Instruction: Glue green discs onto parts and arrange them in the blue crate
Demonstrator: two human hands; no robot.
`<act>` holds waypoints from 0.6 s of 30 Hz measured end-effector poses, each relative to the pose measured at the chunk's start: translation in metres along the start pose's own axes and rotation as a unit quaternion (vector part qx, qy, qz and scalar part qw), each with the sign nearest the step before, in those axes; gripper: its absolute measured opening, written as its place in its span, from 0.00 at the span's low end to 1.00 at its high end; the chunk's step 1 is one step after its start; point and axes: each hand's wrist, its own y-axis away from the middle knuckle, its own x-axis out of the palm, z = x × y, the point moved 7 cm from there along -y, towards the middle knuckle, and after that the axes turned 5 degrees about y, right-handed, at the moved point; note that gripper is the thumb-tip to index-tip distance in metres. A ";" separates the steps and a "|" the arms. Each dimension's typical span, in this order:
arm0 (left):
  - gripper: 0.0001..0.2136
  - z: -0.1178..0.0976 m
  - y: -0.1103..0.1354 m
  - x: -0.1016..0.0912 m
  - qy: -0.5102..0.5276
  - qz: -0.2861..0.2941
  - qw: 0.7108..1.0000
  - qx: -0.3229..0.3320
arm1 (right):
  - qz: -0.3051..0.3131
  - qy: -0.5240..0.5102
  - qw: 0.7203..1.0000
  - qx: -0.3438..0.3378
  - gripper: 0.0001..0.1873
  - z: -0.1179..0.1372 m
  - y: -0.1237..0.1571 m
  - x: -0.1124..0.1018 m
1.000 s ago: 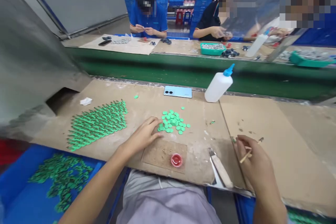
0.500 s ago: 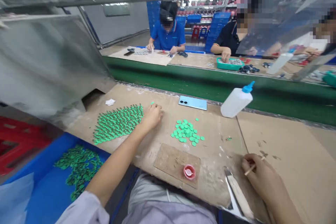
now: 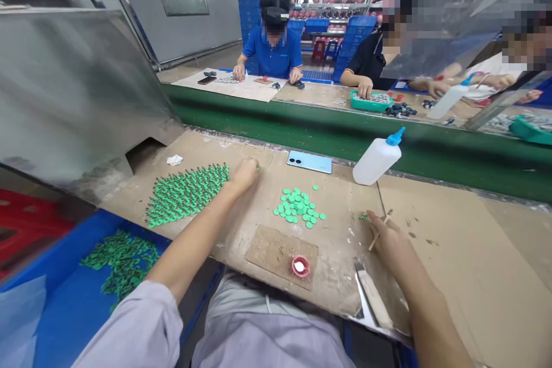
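Note:
My left hand (image 3: 245,173) is closed in a pinch just right of the rows of green discs with dark pieces on them (image 3: 187,192). A bit of a green disc (image 3: 257,168) shows at its fingertips. My right hand (image 3: 388,238) grips a thin wooden stick (image 3: 381,230). Its fingertips are beside a few small green and dark pieces (image 3: 363,217) on the cardboard; whether they touch them I cannot tell. Between my hands lies a loose pile of plain green discs (image 3: 297,207). Nearer me, a small red cup with white stuff inside (image 3: 301,266) stands on a brown board (image 3: 267,247).
A light blue phone (image 3: 310,162) and a white squeeze bottle (image 3: 376,162) stand along the back edge. A scraper (image 3: 374,299) lies at the front right. At lower left a blue bin (image 3: 64,322) holds more green pieces. Co-workers (image 3: 273,49) sit across the green ledge.
My right hand has moved forward and left with the stick, up to the small pieces. My left hand has turned slightly, and the green disc now shows at its right side. The view has shifted slightly.

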 end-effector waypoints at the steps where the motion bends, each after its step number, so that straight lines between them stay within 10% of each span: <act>1: 0.11 -0.005 0.004 0.000 0.004 -0.003 1.000 0.007 | 0.012 0.002 1.000 -0.013 0.24 0.006 0.000 0.001; 6: 0.14 -0.048 0.042 0.003 0.038 -0.028 0.997 0.067 | 0.054 -0.023 0.998 0.000 0.18 0.016 0.004 0.003; 11: 0.24 -0.105 0.094 0.031 0.173 0.091 0.951 0.239 | 0.071 -0.112 0.991 0.028 0.17 0.020 0.016 -0.001; 18: 0.09 -0.112 0.110 0.047 0.192 0.075 0.948 0.243 | 0.045 -0.219 0.969 0.109 0.17 0.031 0.046 -0.017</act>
